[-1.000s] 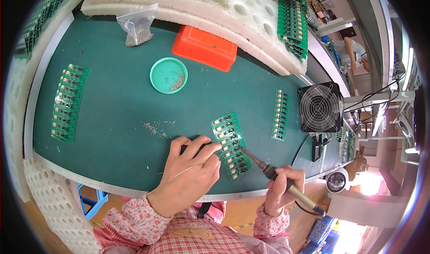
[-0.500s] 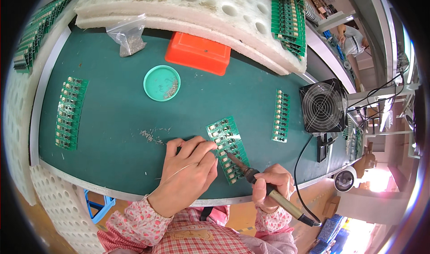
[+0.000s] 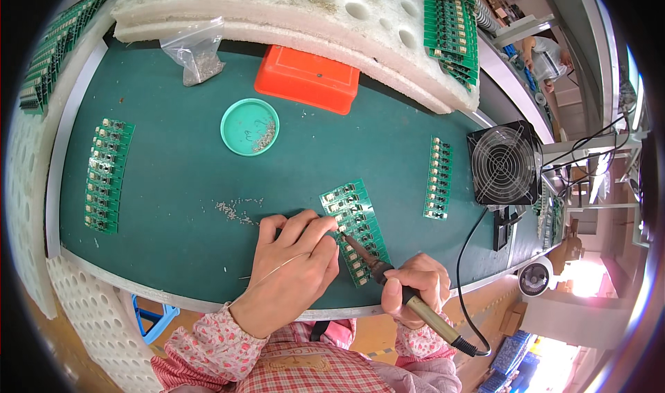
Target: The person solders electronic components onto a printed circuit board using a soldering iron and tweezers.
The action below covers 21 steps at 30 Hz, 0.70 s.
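A green circuit board strip lies on the green mat near the front edge. My right hand grips a soldering iron whose tip touches the strip just beside my left fingertips. My left hand rests on the mat left of the strip, pinching a thin solder wire that runs back across the hand toward my sleeve.
A green dish of small parts, an orange box and a clear bag sit farther back. More board strips lie at left and right. A black fan stands right; loose bits lie scattered.
The iron tip has moved up the strip toward my left fingertips, and my right hand has shifted left with it. My left hand stays in place.
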Each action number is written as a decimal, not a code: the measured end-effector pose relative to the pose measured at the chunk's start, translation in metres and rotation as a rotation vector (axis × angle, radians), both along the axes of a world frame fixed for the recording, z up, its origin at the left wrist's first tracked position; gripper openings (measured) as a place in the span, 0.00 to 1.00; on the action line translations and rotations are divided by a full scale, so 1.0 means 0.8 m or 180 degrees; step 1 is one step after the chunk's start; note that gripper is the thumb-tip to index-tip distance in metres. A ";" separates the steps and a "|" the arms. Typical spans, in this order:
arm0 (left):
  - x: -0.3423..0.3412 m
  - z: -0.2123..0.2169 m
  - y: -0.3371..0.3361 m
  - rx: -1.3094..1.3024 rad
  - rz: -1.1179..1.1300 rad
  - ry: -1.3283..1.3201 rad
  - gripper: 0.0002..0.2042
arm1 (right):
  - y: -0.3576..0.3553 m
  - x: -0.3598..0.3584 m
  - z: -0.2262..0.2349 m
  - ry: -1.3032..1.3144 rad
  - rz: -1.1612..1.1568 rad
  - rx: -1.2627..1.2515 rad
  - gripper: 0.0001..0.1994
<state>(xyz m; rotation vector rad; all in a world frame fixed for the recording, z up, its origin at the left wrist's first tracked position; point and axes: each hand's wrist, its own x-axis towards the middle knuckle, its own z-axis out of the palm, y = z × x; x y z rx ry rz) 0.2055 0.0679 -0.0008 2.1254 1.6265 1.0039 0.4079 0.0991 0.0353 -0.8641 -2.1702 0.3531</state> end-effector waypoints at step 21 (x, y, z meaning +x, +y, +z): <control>-0.004 0.002 -0.002 -0.0023 -0.0037 -0.0021 0.06 | -0.014 0.001 0.007 0.0066 -0.0295 0.0058 0.08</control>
